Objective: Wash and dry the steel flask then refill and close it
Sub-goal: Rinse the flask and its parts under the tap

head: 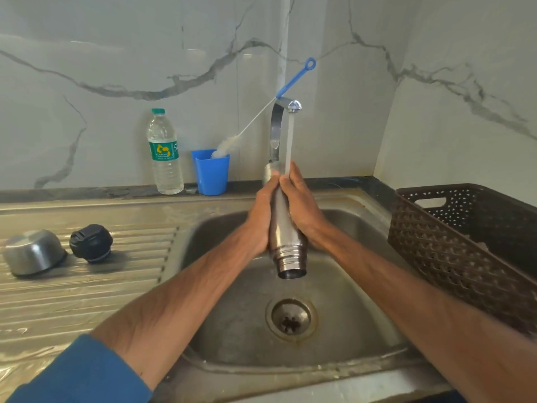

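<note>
Grey-veined marble tiling is seen behind a steel sink (pixel 363 205) with a ribbed drainboard, so a pretty standard kitchen setup. Right under the tap (pixel 279 123) the steel flask (pixel 287 245) is held, tipped with its threaded mouth down toward the drain (pixel 290 318) and its base up in the water stream (pixel 289 141).

It's clasped between both palms. The left hand (pixel 263 216) is pressed on one side and the right hand (pixel 303 210) on the other, with the fingers of both laid along the body and curled over it near the base.

Well left of the tap, the steel cup lid (pixel 33 253) and black stopper (pixel 91 242) are parked side by side on the drainboard. Just left of the tap a blue cup (pixel 211 175) with a bottle brush (pixel 261 112) is stood, with a water bottle (pixel 165 152) beyond it. A brown basket (pixel 465 242) is set to the tap's right.

This looks like the outside rinse. For a decent job, the flask should probably be rolled between the palms so every side gets passed under the stream, and the threads shouldn't be skipped. Wet steel is likely slippery, so a firm clasp is advised. The inside is likely best handled with that brush.
</note>
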A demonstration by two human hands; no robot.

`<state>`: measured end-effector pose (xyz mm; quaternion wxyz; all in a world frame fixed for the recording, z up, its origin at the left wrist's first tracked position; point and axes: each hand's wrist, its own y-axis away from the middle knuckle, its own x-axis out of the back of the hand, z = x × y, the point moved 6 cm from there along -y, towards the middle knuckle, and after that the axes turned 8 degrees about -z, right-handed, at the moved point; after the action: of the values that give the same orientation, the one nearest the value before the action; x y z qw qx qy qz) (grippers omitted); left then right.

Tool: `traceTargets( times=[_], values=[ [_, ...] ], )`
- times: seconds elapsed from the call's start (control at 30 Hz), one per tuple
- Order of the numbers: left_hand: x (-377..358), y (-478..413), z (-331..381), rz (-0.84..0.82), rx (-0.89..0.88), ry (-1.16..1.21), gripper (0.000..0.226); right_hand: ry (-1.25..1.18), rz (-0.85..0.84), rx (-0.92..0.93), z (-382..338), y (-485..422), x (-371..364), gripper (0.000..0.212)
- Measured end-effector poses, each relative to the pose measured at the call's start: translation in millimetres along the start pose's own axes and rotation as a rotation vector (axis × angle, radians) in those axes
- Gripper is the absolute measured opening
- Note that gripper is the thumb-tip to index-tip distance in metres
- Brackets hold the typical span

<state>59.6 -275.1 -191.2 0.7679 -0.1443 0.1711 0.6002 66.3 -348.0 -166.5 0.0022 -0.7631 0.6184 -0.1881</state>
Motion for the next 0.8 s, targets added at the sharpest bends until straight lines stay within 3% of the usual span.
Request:
traceTargets(
  times=[0.07, 0.2, 0.3, 0.5, 0.6, 0.8],
  values=[
    [16.8, -2.5, 0.7, 0.107, -0.010, 0.056, 0.051, 0.001, -0.050, -0.006, -1.4, 5.7, -15.2, 0.060],
    [46.5, -6.0, 9.4, 0.206, -0.040, 0.120, 0.055, 0.098, -0.089, -0.084, 4.6, 17.3, -32.9, 0.080],
    [50.9, -7.5, 16.3, 0.244, -0.051, 0.139, 0.051, 0.024, -0.059, -0.120, 7.2, 18.5, -25.6, 0.068],
    [16.8, -1.6, 1.8, 0.090, 0.122, 0.035, 0.054, 0.174, 0.046, -0.100, 11.5, 16.4, 1.9, 0.045],
    [-2.7, 6.3, -8.7, 0.057, 0.151, 0.034, 0.048, 0.307, 0.103, -0.106, 16.0, 11.6, 11.5, 0.061],
    [-4.7, 9.0, -8.3, 0.067, 0.129, 0.204, 0.053, 0.434, 0.018, -0.048, 8.2, 3.7, -1.9, 0.061]
  ],
)
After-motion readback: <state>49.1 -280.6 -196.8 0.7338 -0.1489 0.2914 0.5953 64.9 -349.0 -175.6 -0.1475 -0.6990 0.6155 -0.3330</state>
